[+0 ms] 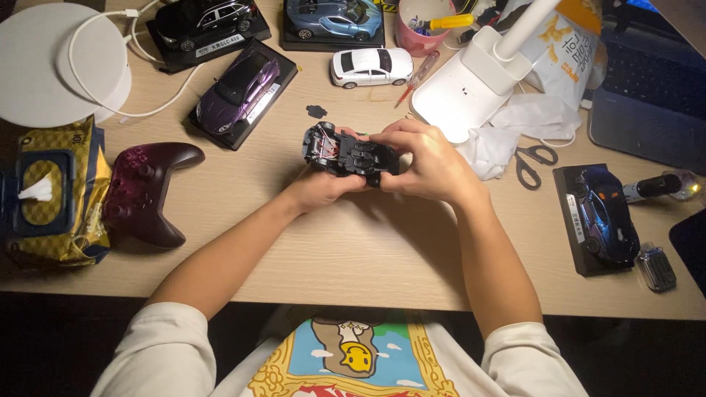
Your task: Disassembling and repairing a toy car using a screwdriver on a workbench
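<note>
I see both hands clasping the car (349, 153): black, flipped underside-up, wheels and red wiring showing. Left hand (322, 187) grips beneath, right hand (426, 163) closes over its end.

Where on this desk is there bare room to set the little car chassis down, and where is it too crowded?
Bare wood lies along the near desk edge, between the purple game controller and the blue model car on its black base, around the forearms. A smaller patch sits between the controller and the left hand. The far edge is crowded: model cars, pink cup, lamp base, scissors.
</note>
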